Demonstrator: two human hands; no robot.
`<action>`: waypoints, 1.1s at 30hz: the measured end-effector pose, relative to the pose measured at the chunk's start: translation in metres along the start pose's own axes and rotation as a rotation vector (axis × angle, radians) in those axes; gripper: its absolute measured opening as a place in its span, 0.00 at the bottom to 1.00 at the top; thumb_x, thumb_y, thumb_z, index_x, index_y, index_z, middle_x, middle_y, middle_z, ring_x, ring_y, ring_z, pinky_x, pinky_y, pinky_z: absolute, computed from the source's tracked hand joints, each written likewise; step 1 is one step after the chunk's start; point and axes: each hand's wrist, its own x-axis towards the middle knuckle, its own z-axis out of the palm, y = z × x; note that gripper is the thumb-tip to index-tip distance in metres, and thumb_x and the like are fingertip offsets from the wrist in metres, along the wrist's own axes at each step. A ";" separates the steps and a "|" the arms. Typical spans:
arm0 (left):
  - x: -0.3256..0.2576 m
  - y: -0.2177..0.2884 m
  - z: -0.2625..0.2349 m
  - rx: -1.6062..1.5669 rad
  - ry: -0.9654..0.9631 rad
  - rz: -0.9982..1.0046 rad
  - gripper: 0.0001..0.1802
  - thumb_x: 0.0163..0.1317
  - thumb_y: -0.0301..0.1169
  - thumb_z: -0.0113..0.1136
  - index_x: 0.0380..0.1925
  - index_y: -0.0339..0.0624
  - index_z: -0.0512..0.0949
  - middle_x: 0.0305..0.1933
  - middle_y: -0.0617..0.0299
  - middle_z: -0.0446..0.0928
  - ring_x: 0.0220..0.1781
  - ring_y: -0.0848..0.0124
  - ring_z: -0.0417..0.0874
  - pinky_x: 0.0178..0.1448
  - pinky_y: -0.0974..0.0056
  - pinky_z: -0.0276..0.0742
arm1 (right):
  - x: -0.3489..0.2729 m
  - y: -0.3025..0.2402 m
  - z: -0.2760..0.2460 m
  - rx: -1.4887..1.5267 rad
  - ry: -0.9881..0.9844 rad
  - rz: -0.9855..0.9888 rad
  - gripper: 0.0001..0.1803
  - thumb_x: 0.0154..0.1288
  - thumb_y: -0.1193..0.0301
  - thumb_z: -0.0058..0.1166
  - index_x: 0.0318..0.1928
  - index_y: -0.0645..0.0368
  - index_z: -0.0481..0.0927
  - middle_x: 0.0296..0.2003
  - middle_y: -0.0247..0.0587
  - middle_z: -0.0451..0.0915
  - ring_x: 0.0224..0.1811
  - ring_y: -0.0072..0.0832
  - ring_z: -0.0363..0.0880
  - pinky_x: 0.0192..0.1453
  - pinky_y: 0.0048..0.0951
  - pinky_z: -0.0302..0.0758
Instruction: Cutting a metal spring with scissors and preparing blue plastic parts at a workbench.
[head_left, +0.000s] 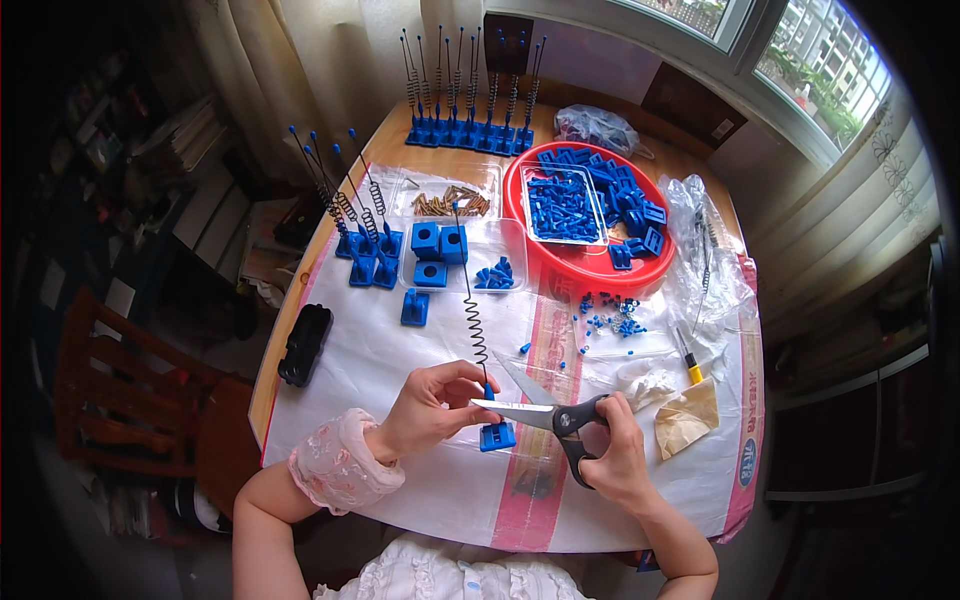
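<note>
Your left hand (432,405) pinches the blue base (497,435), spring rod (471,300) rising toward upper frame; your right hand (615,455) grips open scissors (545,412) crossing it.

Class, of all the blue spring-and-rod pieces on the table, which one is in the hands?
The spring piece pinched by the left hand; the others stand untouched.

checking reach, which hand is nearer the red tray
Right. The right hand, holding scissors, is below the red tray; the left hand is farther left.

scissors (545,412): shiny metal blades | basin (590,265): glossy red plastic
</note>
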 end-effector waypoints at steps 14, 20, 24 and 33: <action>0.001 0.006 -0.002 -0.190 -0.057 -0.100 0.13 0.59 0.22 0.70 0.44 0.39 0.79 0.33 0.60 0.86 0.26 0.86 0.78 0.22 0.81 0.62 | -0.002 0.003 0.004 0.003 0.002 0.007 0.23 0.39 0.78 0.63 0.40 0.64 0.70 0.35 0.49 0.71 0.38 0.47 0.76 0.42 0.40 0.73; 0.002 -0.006 0.004 -0.303 0.017 0.031 0.13 0.59 0.22 0.70 0.43 0.39 0.79 0.34 0.59 0.86 0.25 0.86 0.77 0.23 0.80 0.63 | -0.002 0.001 0.006 -0.003 0.019 0.010 0.24 0.39 0.78 0.63 0.40 0.64 0.70 0.35 0.48 0.71 0.37 0.47 0.76 0.42 0.40 0.73; 0.001 -0.003 0.004 -0.258 0.034 -0.023 0.13 0.60 0.23 0.69 0.44 0.39 0.78 0.34 0.58 0.87 0.25 0.86 0.78 0.22 0.79 0.64 | -0.003 0.002 0.007 0.012 0.028 0.022 0.23 0.40 0.79 0.63 0.40 0.64 0.69 0.35 0.48 0.71 0.37 0.46 0.76 0.41 0.38 0.73; 0.003 -0.004 -0.004 -0.215 -0.002 -0.068 0.13 0.62 0.25 0.68 0.44 0.40 0.77 0.35 0.56 0.87 0.23 0.86 0.77 0.20 0.80 0.62 | -0.002 0.000 0.001 0.081 0.033 0.125 0.22 0.40 0.81 0.63 0.40 0.65 0.69 0.35 0.48 0.71 0.37 0.45 0.77 0.41 0.36 0.74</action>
